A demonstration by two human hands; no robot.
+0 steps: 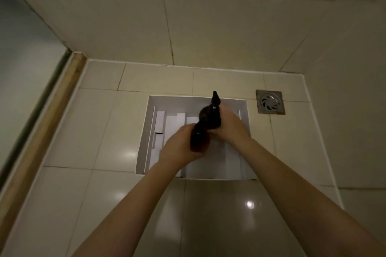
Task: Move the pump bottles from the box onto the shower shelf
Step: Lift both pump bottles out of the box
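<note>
A white cardboard box (146,131) lies open on the tiled shower floor, with white dividers inside. Over it, my left hand (179,150) grips a dark brown pump bottle (199,140) around its body. My right hand (227,125) holds a second dark brown pump bottle (210,116), whose black pump head (215,98) points away from me. The two bottles sit close together above the box's middle. No shower shelf is in view.
A square metal floor drain (270,101) sits right of the box. Tiled walls rise behind and to the right. A glass panel (25,73) with a wooden threshold strip (46,123) runs along the left.
</note>
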